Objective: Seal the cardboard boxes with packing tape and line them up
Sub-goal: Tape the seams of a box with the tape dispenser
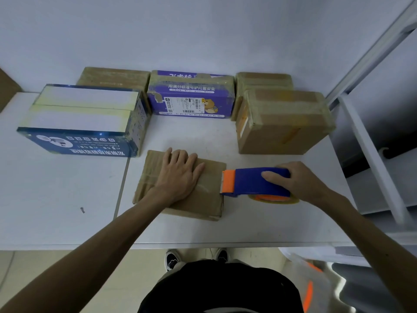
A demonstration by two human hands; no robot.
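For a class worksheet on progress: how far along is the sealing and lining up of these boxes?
Done: the blue box, purple box and three brown boxes already carry tape and stand at the back. In hand: the left hand presses on the flat brown box while the right hand grips the tape dispenser at its right edge. Left: finish this taping and set that box with the others.

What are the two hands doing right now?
Left hand: open, pressing flat on the small cardboard box.
Right hand: gripping the blue tape dispenser.
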